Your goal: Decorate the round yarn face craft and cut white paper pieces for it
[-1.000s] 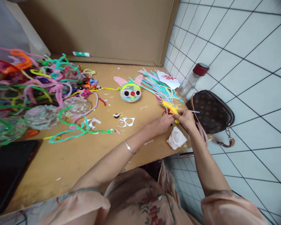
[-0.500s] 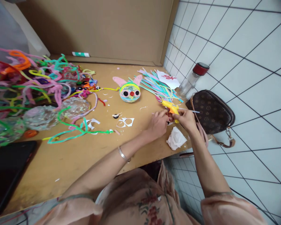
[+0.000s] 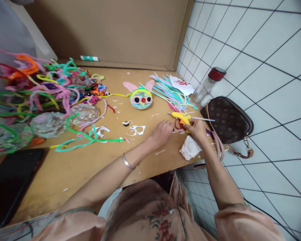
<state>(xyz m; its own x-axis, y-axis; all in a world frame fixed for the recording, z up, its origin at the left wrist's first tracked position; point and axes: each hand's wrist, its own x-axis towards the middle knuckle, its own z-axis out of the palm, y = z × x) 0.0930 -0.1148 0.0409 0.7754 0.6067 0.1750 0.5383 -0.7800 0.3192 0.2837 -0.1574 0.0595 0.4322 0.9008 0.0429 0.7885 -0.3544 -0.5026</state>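
My right hand (image 3: pixel 197 130) is wrapped round the grip of a yellow hot glue gun (image 3: pixel 181 116), its nozzle pointing left and a pale glue stick (image 3: pixel 203 118) jutting from its back. My left hand (image 3: pixel 163 132) hovers just left of the gun with its fingers curled together. A small dark spot shows at its fingertips; whatever they hold, if anything, I cannot make out. Beyond the hands sits a round rabbit-faced ornament (image 3: pixel 141 100) with pink ears, black eyes and a red nose. Crumpled white tissue (image 3: pixel 190 148) lies beside my right wrist.
Pipe cleaners (image 3: pixel 50 83) pile up at the left, near clear crumpled balls (image 3: pixel 48 124) and a black phone (image 3: pixel 15 184). Paper scraps (image 3: pixel 136 130) dot the table. Coloured strips (image 3: pixel 169 90), a red-lidded bottle (image 3: pixel 208 85) and a brown handbag (image 3: pixel 228 117) stand at the right.
My left hand has drawn back to the left, away from the glue gun. The gun's nozzle now shows fully, still in my right hand. The view has shifted slightly.
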